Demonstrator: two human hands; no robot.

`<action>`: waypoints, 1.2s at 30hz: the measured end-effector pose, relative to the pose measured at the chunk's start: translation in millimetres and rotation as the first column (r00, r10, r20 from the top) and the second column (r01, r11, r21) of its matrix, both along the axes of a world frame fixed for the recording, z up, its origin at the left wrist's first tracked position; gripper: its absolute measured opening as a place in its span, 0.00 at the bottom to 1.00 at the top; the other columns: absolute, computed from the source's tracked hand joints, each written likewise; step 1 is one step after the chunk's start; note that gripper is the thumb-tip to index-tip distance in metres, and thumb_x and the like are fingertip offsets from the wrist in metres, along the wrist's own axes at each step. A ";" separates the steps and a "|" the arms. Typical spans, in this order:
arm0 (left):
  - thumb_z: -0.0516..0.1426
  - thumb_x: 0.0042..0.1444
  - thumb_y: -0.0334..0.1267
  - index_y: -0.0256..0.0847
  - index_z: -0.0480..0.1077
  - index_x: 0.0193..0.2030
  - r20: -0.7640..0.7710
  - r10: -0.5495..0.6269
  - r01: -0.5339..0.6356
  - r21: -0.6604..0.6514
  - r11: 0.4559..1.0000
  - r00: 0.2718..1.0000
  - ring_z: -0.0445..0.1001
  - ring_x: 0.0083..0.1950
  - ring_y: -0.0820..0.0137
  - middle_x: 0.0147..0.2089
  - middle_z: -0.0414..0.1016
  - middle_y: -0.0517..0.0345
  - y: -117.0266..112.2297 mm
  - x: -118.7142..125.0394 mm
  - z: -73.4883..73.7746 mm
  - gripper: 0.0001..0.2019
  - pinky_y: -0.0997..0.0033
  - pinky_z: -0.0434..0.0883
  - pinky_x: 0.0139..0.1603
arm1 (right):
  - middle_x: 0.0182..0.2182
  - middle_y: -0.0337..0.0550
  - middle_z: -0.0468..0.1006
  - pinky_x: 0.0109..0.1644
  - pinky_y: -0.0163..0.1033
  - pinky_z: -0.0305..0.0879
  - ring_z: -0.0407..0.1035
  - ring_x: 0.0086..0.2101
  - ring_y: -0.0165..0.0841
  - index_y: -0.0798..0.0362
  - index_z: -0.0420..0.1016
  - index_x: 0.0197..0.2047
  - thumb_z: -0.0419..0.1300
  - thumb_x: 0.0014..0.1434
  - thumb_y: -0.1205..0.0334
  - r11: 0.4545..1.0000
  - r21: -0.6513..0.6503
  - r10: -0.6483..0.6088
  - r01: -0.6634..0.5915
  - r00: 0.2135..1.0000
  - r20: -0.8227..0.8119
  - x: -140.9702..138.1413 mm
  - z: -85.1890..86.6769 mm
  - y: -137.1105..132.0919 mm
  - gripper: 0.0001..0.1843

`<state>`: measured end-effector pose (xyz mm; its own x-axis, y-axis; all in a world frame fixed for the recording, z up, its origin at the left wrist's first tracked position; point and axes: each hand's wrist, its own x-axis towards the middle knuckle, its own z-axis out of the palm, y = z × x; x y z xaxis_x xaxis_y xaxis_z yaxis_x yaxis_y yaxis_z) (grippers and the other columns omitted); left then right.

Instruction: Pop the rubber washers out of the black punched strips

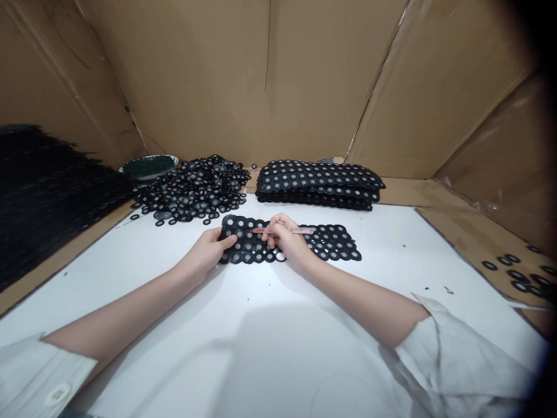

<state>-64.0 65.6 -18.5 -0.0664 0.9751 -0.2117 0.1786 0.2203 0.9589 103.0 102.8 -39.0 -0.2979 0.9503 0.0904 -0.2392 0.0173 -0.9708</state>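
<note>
A black strip of joined round rings with pale centres point(335, 242) lies across the white table in front of me. My left hand point(212, 248) grips its left end, thumb on top and fingers underneath, with that end slightly raised. Over the middle of the strip, my right hand point(285, 235) pinches a slim, see-through stick with a reddish front part point(303, 230), its tip pointing left above the rings. Its exact kind cannot be made out. The right hand covers some of the strip's middle, and a white ring spot shows just below the fingers.
Behind the strip, a heap of loose black rings point(195, 188) sits at left and a stack of similar strips point(319, 181) at right. A dish of dark green stuff point(148, 167) stands by the cardboard wall point(217, 75). A dark bristly pile point(47, 191) fills the far left; stray rings point(517, 276) lie right.
</note>
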 end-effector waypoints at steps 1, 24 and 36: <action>0.58 0.43 0.42 0.35 0.68 0.35 0.011 -0.001 0.001 -0.004 1.000 1.000 0.71 0.34 0.66 0.33 0.74 0.54 0.2 -0.4 -0.4 0.14 0.69 0.63 0.34 | 0.18 0.33 0.70 0.22 0.29 0.52 0.57 0.17 0.23 0.52 0.55 0.26 0.50 0.46 0.67 1.000 0.001 -0.009 0.009 1.000 -0.003 0.5 0.0 -0.1 0.03; 0.55 0.43 0.36 0.42 0.63 0.43 -0.158 -0.186 0.187 -0.010 0.982 0.970 0.67 0.26 0.71 0.25 0.68 0.62 3.8 -12.5 14.9 0.17 0.72 0.63 0.27 | 0.31 0.40 0.73 0.35 0.34 0.62 0.68 0.33 0.29 0.53 0.65 0.33 0.54 0.51 0.62 0.946 0.290 0.091 -0.143 0.978 0.187 6.6 6.3 -9.5 0.05; 0.53 0.45 0.43 0.37 0.67 0.31 -0.373 -0.041 0.092 0.118 0.989 0.927 0.67 0.32 0.67 0.29 0.71 0.57 10.7 -11.1 0.0 0.11 0.70 0.62 0.33 | 0.27 0.39 0.72 0.33 0.33 0.58 0.67 0.32 0.28 0.54 0.65 0.29 0.48 0.50 0.70 0.948 0.266 0.092 -0.174 0.951 0.294 6.2 4.2 -10.3 0.06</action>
<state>-75.1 76.2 -18.5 -0.0494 0.9973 -0.0549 0.5351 0.0729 0.8416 109.2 92.6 -34.8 -0.4715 0.8461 0.2484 0.0159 0.2898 -0.9569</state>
